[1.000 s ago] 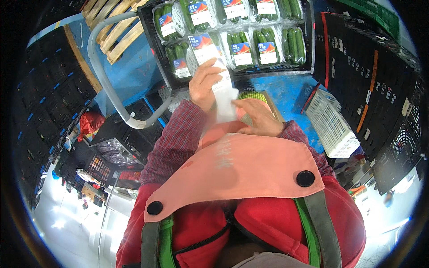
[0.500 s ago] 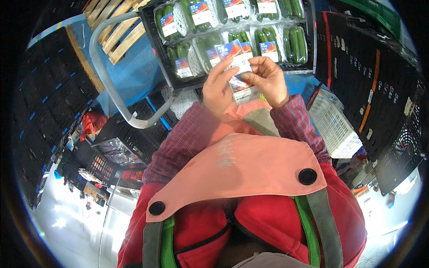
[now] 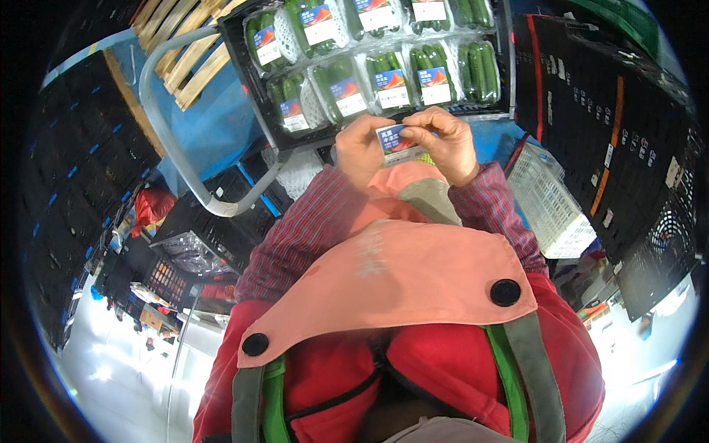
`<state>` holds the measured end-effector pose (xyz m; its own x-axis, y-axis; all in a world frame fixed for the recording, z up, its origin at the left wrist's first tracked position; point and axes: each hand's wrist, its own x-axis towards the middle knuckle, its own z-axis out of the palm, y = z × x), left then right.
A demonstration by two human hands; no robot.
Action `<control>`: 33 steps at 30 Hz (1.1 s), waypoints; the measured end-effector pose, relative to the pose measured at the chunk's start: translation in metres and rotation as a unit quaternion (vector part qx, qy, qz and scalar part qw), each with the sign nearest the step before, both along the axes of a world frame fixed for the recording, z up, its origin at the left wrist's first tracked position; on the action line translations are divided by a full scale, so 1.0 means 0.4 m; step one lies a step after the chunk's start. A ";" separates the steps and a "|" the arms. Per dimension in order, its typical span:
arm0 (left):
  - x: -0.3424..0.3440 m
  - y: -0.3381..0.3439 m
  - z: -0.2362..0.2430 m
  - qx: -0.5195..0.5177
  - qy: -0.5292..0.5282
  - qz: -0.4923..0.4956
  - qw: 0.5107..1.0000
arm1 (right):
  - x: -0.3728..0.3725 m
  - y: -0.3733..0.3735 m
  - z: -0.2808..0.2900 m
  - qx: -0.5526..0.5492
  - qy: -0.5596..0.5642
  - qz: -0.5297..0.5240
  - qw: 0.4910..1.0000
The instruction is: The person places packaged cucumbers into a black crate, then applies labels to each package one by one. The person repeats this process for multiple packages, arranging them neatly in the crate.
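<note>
My left hand and my right hand together pinch a small blue, red and white label sticker in front of my chest. Just beyond my hands stands a black crate filled with several wrapped trays of green cucumbers, most of them bearing the same kind of label. My forearms are in plaid sleeves, and a salmon apron bib covers my chest.
A grey trolley handle curves at the left over a blue platform. Wooden pallets lie at the top left. Stacked black crates stand at the right, with a white basket beside them. More black crates sit at the lower left.
A second ago my hands held a white strip lower, near my chest. They rose toward the crate and now hold a single label between both hands.
</note>
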<state>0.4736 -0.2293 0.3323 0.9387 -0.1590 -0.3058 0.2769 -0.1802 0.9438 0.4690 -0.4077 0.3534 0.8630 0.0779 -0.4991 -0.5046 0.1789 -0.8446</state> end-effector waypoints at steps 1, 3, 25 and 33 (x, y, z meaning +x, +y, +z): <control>-0.004 -0.007 -0.003 -0.035 0.062 0.014 0.997 | -0.003 -0.006 -0.005 -0.051 -0.052 0.009 0.997; -0.012 -0.014 -0.013 -0.120 0.172 0.037 0.977 | -0.010 -0.025 -0.017 -0.159 -0.122 0.034 0.979; -0.011 -0.035 0.011 0.054 -0.211 -0.118 0.969 | 0.152 -0.298 -0.135 -0.686 -0.076 0.205 0.694; 0.009 -0.044 0.028 0.069 -0.168 -0.070 0.981 | 0.054 -0.090 0.018 0.142 0.015 0.118 0.983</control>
